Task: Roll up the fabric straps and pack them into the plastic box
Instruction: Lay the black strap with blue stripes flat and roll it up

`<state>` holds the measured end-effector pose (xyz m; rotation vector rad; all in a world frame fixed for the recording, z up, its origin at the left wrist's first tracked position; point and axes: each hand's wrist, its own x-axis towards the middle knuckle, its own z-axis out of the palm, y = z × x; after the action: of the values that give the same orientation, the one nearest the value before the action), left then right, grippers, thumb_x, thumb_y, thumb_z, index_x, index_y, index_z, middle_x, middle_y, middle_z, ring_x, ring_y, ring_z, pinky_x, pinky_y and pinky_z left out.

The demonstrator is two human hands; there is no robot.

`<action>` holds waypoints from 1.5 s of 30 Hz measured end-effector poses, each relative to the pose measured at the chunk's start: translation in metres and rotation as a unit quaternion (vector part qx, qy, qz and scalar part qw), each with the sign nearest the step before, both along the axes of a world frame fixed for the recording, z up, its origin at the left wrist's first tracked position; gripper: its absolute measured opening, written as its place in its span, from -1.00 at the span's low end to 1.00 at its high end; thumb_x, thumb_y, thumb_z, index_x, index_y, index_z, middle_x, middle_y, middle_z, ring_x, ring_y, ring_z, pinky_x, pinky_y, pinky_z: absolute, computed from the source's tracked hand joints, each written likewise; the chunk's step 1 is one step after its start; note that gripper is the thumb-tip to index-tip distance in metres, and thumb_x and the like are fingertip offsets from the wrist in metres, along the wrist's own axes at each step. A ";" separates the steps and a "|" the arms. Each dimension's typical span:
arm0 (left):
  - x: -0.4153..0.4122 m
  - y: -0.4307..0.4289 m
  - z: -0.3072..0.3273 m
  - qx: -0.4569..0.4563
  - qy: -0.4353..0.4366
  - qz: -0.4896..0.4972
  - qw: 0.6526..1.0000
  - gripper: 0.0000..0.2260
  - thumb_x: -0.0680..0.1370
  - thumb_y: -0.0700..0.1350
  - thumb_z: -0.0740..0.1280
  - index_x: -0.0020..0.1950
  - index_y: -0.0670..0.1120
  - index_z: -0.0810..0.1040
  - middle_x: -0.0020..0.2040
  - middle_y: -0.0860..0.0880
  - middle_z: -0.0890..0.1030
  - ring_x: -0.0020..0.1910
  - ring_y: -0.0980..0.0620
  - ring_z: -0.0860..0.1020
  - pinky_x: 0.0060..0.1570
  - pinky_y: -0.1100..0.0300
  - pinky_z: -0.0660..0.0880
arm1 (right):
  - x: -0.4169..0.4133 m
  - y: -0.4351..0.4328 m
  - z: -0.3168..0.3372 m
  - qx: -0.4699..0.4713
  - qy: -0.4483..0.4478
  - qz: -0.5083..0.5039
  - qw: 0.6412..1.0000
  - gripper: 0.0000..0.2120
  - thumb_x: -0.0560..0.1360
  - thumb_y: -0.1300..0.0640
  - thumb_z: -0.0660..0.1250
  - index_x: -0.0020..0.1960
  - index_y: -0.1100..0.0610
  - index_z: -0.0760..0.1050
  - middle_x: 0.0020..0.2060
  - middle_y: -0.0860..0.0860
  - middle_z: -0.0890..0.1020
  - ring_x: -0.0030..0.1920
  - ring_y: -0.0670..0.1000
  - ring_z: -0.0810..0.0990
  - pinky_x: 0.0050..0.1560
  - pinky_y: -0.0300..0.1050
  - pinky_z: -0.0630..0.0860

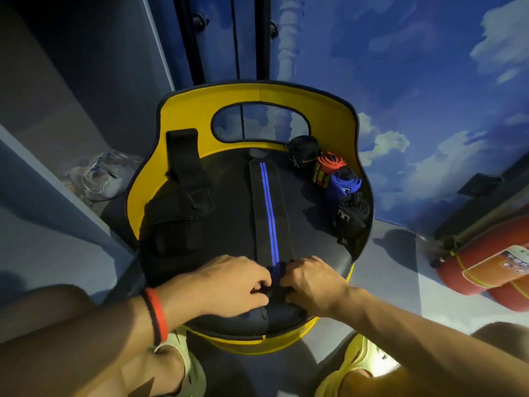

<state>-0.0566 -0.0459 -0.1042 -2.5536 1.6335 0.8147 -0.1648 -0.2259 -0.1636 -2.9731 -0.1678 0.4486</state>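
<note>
Black strap with blue stripe [267,213] lies lengthwise at frame centre on the round black surface [229,202]. Left hand [232,285] and right hand [312,285] each pinch its near end. Four rolled straps [329,173] sit upper right.

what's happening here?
A person's left hand and right hand pinch the near end of a black strap with blue stripes, laid flat on a yellow chair's seat. Four rolled straps sit along the seat's right edge. No plastic box is visible.
</note>
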 end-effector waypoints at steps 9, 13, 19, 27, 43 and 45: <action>-0.030 0.011 -0.064 -0.169 0.007 0.077 0.983 -0.81 0.58 0.10 0.39 0.16 0.13 0.54 0.08 0.17 0.60 0.08 0.08 0.56 0.14 0.09 0.51 | -0.003 0.006 0.005 0.022 0.021 -0.036 0.999 -0.68 0.56 -0.01 0.32 0.28 0.03 0.59 0.15 0.07 0.58 0.19 0.11 0.52 0.17 0.06 0.51; -0.027 0.011 -0.083 -0.224 0.018 0.101 0.969 -0.93 0.62 -0.02 0.35 0.08 0.11 0.60 0.04 0.17 0.66 0.05 0.14 0.58 0.46 0.15 0.29 | -0.010 0.011 0.003 0.037 0.012 -0.063 0.997 -0.67 0.56 -0.02 0.33 0.30 -0.01 0.51 0.13 0.06 0.60 0.14 0.11 0.55 0.13 0.05 0.53; -0.018 0.006 -0.089 -0.248 0.067 0.160 0.953 -0.91 0.51 -0.07 0.49 -0.01 0.09 0.68 -0.07 0.14 0.61 0.02 0.14 0.53 0.26 0.11 0.45 | -0.031 0.013 -0.006 0.018 -0.058 -0.025 0.998 -0.66 0.55 0.03 0.30 0.31 -0.06 0.36 0.08 0.04 0.56 0.04 0.14 0.56 0.05 0.02 0.46; -0.024 0.004 -0.095 -0.213 0.071 0.153 0.962 -0.95 0.53 -0.08 0.48 -0.06 0.07 0.71 0.02 0.12 0.55 0.21 0.12 0.44 0.25 0.12 0.41 | -0.047 0.009 -0.036 -0.009 -0.173 -0.020 0.985 -0.86 0.54 0.00 0.38 0.07 0.00 0.59 0.00 0.00 0.48 -0.09 0.09 0.50 -0.19 0.00 0.49; -0.023 0.007 -0.105 -0.243 0.000 0.095 0.965 -0.94 0.59 -0.06 0.38 -0.05 0.08 0.64 -0.06 0.16 0.61 0.27 0.14 0.45 0.54 0.03 0.17 | -0.051 0.012 -0.043 -0.070 -0.245 0.020 0.967 -0.67 0.66 0.05 0.10 0.13 0.11 0.62 -0.05 0.04 0.50 -0.07 0.11 0.46 0.06 0.03 0.46; -0.026 0.010 -0.104 -0.249 -0.045 0.058 0.966 -0.87 0.63 0.01 0.32 -0.01 0.07 0.66 0.00 0.15 0.64 0.32 0.11 0.48 0.59 0.03 -0.04 | -0.051 0.015 -0.045 -0.067 -0.230 0.015 0.971 -0.71 0.65 0.10 0.14 0.19 0.12 0.60 -0.07 0.03 0.51 -0.09 0.11 0.46 0.11 0.05 0.48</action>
<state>-0.0829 -0.0361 -0.2078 -2.9776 1.8717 0.3024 -0.2159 -0.2112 -0.2088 -3.1600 -0.2353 -0.2478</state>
